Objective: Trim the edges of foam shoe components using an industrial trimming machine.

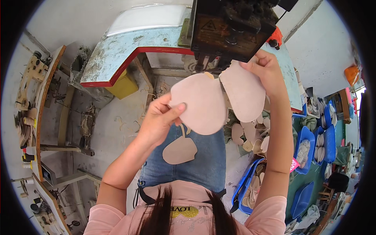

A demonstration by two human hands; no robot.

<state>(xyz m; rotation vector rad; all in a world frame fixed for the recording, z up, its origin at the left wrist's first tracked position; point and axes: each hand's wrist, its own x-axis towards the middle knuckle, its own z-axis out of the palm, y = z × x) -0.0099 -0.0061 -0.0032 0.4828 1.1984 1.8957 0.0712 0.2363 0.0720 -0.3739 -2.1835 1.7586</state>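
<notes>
My left hand (160, 119) pinches the left edge of a flat, pale pink rounded piece (200, 105), thumb on top. In my right hand (267, 74) is the upper end of a second flat pale piece (244, 93), longer in shape. The two pieces hang side by side above my lap, just below the dark machine head (231, 33). Their upper edges come close to the machine's lower parts; whether they touch I cannot tell. A smaller greyish-beige rounded piece (180, 151) lies on my jeans, with a thin strip beside its top.
A worn light-blue table (117, 53) with a red edge curves around the machine. Below it stands a yellow bin (124, 84). Loose cut pieces (248, 135) are heaped at my right, by a blue basket (243, 196) of more pieces. Further right are several blue trays (305, 147).
</notes>
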